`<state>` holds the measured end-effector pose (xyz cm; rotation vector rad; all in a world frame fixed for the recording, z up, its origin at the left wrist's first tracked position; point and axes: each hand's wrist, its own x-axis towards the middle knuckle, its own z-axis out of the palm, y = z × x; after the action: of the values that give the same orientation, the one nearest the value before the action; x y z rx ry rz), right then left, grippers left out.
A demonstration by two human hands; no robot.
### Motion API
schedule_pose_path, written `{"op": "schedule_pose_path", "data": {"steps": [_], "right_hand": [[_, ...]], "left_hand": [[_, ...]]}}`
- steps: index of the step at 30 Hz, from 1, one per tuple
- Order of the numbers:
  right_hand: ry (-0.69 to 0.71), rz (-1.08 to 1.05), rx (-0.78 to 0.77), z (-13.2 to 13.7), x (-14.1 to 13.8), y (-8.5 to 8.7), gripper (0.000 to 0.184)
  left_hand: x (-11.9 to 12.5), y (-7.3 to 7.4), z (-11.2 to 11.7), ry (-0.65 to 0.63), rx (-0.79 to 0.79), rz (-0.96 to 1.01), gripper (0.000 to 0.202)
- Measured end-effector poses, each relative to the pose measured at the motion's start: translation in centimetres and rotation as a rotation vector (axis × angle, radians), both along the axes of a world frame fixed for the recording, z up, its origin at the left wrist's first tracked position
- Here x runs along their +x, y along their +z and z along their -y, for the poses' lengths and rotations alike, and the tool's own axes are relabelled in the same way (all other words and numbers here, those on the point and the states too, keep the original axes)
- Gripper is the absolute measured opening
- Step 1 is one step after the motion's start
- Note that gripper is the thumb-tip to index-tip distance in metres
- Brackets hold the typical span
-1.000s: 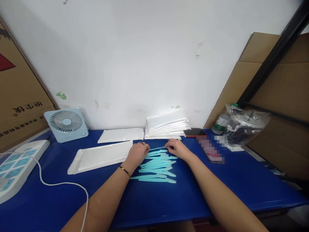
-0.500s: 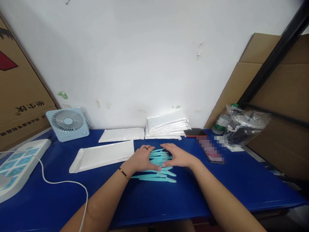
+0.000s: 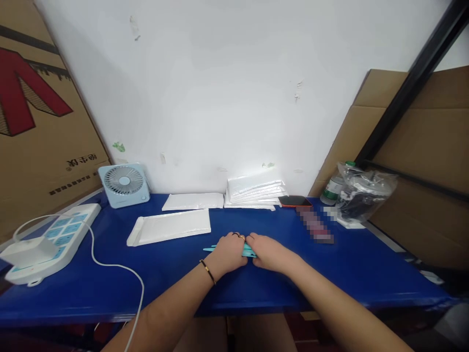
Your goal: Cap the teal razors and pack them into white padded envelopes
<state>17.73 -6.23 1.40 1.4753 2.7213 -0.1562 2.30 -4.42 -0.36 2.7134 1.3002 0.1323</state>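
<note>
Nearest, we get a thin white cable (image 3: pixel 117 265) crossing in front of the left forearm (image 3: pixel 176 305), black-and-gold bracelet (image 3: pixel 207 272) at that wrist. Past the front edge of the dark blue, smooth worktop (image 3: pixel 264 291), both hands meet at the middle. We mark the left hand (image 3: pixel 229 252) closed around a bundle of slim, light-teal plastic sticks (image 3: pixel 249 253), narrow ends poking out on its left. Right hand (image 3: pixel 269 252) also closed, fingers and thumb gripping the bundle's right end. Sticks lie crosswise between the hands, mostly covered; we can't count them.

Off left, a long white power strip with light-blue socket panels (image 3: pixel 73 232), white block plug (image 3: pixel 32 252) in its near end. Beyond the hands, to the left, one flat white padded envelope (image 3: pixel 170 227); to the right, a flat pinkish item (image 3: pixel 315 226), pixelated.

Farther back we have a square pale-blue plastic fan (image 3: pixel 125 185), another white envelope (image 3: pixel 192 201), a stack of white padded envelopes (image 3: pixel 252 190), a black phone with red edge (image 3: pixel 295 201), a clear bottle with green cap (image 3: pixel 331 189) and a lidded dark cup in clear plastic (image 3: pixel 361 198). Behind: white wall (image 3: pixel 205 88), brown cardboard on both sides.
</note>
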Motion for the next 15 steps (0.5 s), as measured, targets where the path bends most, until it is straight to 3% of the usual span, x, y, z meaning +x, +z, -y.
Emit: {"op": "schedule_pose_path", "data": {"steps": [2, 5, 8, 10, 12, 15], "right_hand": [[0.016, 0.086, 0.006, -0.2, -0.2, 1.7, 0.033], [0.009, 0.145, 0.053, -0.2, 0.1, 5.8, 0.028], [0.053, -0.087, 0.202, 0.6, 0.6, 10.3, 0.05], [0.037, -0.323, 0.302, 1.4, 0.4, 12.5, 0.046], [0.037, -0.447, 0.345, 2.0, -0.6, 13.4, 0.036], [0.109, -0.519, 0.242, 2.2, -2.5, 12.5, 0.035]], "left_hand": [[0.1, -0.2, -0.1, 0.03, -0.005, 0.071, 0.024], [0.2, 0.1, 0.1, 0.091, -0.038, 0.27, 0.024], [0.6, 1.1, 0.6, 0.133, -0.057, 0.581, 0.019], [0.9, 1.6, 1.0, 0.144, -0.057, 0.8, 0.019], [1.3, 1.7, 1.2, 0.149, -0.061, 0.975, 0.02], [1.6, 0.8, 1.3, 0.151, -0.096, 1.099, 0.017]]}}
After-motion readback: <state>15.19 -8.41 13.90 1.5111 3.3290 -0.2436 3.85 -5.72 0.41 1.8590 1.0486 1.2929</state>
